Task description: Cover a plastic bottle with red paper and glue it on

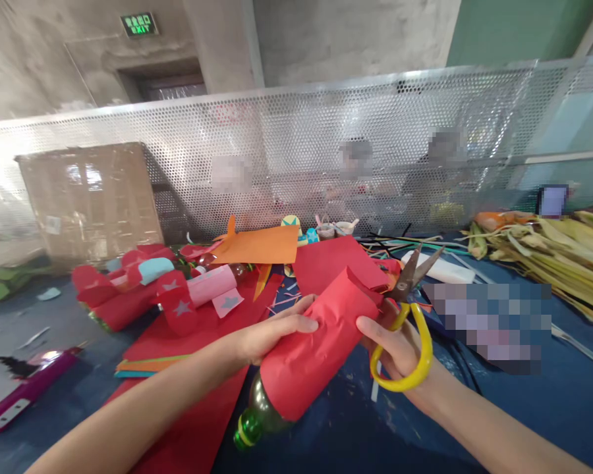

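Observation:
A green plastic bottle (261, 411) is wrapped in red paper (321, 349) and tilted, its capped neck pointing to the lower left. My left hand (281, 332) grips the wrapped bottle from the left, thumb on the paper. On the other side, my right hand (398, 342) presses its thumb against the paper near the bottle's upper end. Scissors (402, 388) with yellow handles hang on that same hand, blades apart and pointing up, away from the bottle. The fingers of both hands behind the bottle are partly hidden.
Red paper sheets (188, 421) and an orange sheet (261, 245) lie on the dark blue table. Red-paper-covered bottle crafts (123, 306) stand left. A purple power strip (27, 395) is nearer left, dried corn husks (548, 253) far right. A perforated metal panel (286, 151) closes the back.

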{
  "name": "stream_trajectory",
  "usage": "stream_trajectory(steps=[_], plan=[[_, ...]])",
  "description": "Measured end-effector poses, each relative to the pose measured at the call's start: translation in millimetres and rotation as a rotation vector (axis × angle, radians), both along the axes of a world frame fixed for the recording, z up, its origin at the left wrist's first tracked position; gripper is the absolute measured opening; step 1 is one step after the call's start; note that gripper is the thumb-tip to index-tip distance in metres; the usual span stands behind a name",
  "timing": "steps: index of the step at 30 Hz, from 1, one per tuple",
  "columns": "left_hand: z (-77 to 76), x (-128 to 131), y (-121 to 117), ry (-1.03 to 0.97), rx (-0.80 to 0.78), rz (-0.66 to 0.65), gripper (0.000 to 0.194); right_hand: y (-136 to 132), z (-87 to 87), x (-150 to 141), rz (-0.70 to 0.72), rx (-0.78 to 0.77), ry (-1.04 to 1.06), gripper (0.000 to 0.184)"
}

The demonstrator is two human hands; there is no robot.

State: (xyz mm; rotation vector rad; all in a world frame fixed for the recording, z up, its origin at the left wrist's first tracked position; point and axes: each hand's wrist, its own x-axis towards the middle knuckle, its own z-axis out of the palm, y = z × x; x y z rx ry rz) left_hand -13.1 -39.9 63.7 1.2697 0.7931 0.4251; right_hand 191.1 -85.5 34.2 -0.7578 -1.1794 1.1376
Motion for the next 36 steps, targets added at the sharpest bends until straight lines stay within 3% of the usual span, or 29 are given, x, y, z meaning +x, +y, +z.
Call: stream_trajectory(steps=[4, 6, 10, 14, 18, 23, 27, 31, 36], plan=[[16.2, 1.6, -5.1, 0.276, 0.418, -0.029, 0.091, 6.0, -1.7, 0.9, -0.008, 0.027, 0.028, 0.041], [19.8, 6.1, -10.9, 0.321, 0.586, -0.019, 0.100, 8.1, -1.7, 1.0, -0.051, 0.063, 0.012, 0.041], [16.8, 16.1, -27.3, 0.466, 0.754, 0.086, 0.120, 3.5, 3.3, -2.5, -0.198, 0.082, -0.082, 0.042], [10.1, 22.4, -37.3, 0.526, 0.846, 0.166, 0.116, -7.6, 8.0, -6.7, -0.330, 0.055, -0.098, 0.034], [11.5, 22.1, -38.4, 0.497, 0.878, 0.160, 0.102, -12.8, 10.8, -8.6, -0.328, 0.031, -0.115, 0.030], [28.0, 17.2, -34.8, 0.474, 0.721, 0.077, 0.105, -12.5, 13.1, -8.1, -0.237, 0.061, -0.091, 0.036], [37.9, 17.5, -31.5, 0.467, 0.681, 0.056, 0.101, -15.9, 13.3, -6.8, -0.209, 0.063, -0.064, 0.032], [36.1, 18.8, -31.5, 0.477, 0.618, -0.007, 0.096, -19.6, 14.7, -8.2, -0.178, 0.085, -0.040, 0.028], [25.9, 15.8, -28.9, 0.422, 0.620, 0.027, 0.093, -18.3, 19.1, -8.7, -0.164, 0.097, -0.054, 0.026]])
